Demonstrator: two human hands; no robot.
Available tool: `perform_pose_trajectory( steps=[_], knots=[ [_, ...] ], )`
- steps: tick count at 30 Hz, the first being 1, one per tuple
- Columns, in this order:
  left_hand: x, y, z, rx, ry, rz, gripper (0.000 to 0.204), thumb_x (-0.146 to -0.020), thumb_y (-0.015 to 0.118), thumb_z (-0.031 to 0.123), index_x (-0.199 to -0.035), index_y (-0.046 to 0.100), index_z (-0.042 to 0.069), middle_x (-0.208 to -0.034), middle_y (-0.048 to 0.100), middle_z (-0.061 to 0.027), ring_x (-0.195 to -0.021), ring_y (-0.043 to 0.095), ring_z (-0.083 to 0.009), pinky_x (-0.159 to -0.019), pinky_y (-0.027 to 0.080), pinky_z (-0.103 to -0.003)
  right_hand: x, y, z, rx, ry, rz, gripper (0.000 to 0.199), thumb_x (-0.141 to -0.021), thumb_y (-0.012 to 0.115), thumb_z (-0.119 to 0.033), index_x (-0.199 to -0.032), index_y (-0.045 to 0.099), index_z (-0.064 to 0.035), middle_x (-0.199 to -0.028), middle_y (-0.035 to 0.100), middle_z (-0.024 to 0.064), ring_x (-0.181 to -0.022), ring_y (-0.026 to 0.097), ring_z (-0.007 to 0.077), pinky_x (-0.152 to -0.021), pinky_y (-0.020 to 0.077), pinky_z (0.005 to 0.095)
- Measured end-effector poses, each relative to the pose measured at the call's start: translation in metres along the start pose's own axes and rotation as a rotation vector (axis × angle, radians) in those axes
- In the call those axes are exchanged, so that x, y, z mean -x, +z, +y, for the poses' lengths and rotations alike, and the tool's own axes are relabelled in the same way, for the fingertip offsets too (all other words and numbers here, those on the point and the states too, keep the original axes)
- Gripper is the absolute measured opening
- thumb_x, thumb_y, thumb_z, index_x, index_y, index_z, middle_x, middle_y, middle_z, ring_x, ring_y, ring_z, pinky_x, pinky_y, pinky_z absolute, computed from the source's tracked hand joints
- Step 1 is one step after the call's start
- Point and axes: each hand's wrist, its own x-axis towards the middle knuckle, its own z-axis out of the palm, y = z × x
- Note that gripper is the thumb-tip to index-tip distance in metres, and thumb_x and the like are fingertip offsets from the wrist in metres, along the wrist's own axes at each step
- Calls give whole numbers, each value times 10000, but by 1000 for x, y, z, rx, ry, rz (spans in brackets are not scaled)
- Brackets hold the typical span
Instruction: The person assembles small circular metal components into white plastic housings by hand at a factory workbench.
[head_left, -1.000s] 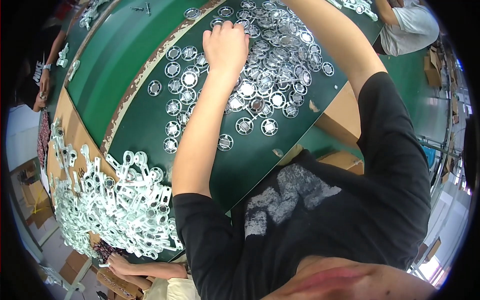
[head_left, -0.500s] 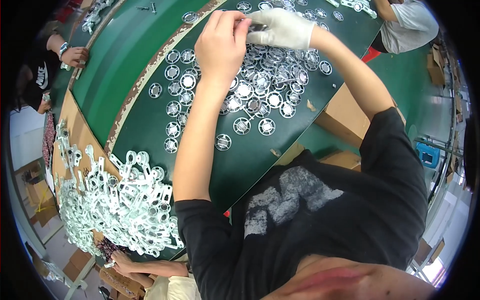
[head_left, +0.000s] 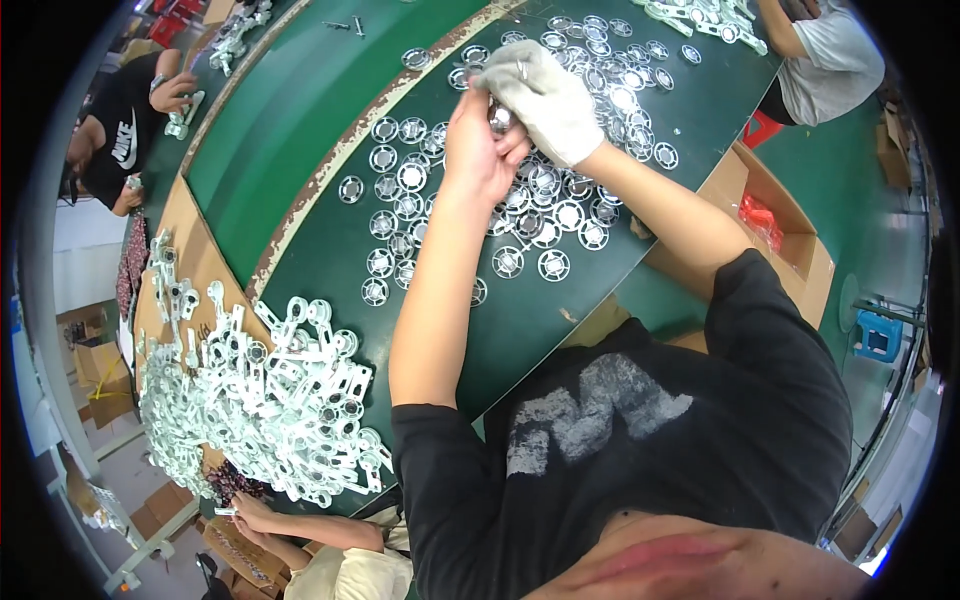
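My bare left hand [head_left: 482,148] is over the far part of the table, palm partly turned up and fingers curled round a shiny round metal part [head_left: 500,118]. My right hand [head_left: 548,105], in a white glove, closes over the same part from the right, its fingertips meeting my left fingertips. Much of the part is hidden between the hands. Beneath and around them lie many round chrome wheel-like discs with spokes [head_left: 553,265], some heaped and some flat on the dark green table [head_left: 520,330].
A large pile of pale metal arm-shaped parts [head_left: 280,400] lies on cardboard at the left. Beyond a chipped raised edge [head_left: 330,178] runs a green belt [head_left: 260,130]. Co-workers sit at far left, lower left and upper right. An open carton [head_left: 790,220] stands right of the table.
My hands have drawn closer together and nearer to me, the left palm turning upward. The shiny round part now shows between them. The whole view has shifted slightly.
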Motion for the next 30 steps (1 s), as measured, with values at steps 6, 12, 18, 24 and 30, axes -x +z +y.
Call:
perform_pose_trajectory(
  steps=[6,12,18,24,30],
  knots=[
    [17,-50,56,243,-631,-588,382,-1096,470,437,-1051,658,107,-591,418,53,-370,266,-31,-313,200,-198,-15,-18,-20,5,-745,-180,166,-1006,618,-258,-1046,745,-158,-1073,638,34,-1079,607,295,-970,472,445],
    [47,-27,68,-527,86,-63,403,-1100,463,457,-1162,567,72,-607,406,35,-409,295,-40,-343,232,-212,-66,10,-24,-621,571,-206,342,-1063,511,-316,-902,590,-25,-925,629,58,-892,610,217,-833,472,352],
    [30,-46,42,-1680,644,144,207,-1016,615,260,-1158,677,124,-668,656,-141,-577,665,-301,-544,480,-412,-165,63,97,398,266,-616,392,-1011,568,-417,-1018,728,-58,-907,728,98,-868,699,224,-780,526,388],
    [33,-38,21,-1876,443,-51,220,-983,614,285,-1144,670,146,-862,743,-110,-743,722,-355,-644,570,-473,-282,59,156,1018,297,-737,361,-863,635,-308,-1103,778,-80,-1173,742,164,-1074,720,355,-892,581,442],
    [46,-50,32,-1876,418,-3,236,-941,669,253,-1147,664,138,-1044,639,-83,-728,719,-349,-629,589,-472,-280,87,213,1000,607,-346,380,-945,596,-285,-1224,731,-65,-1304,681,199,-1215,654,392,-1006,528,458]
  ],
)
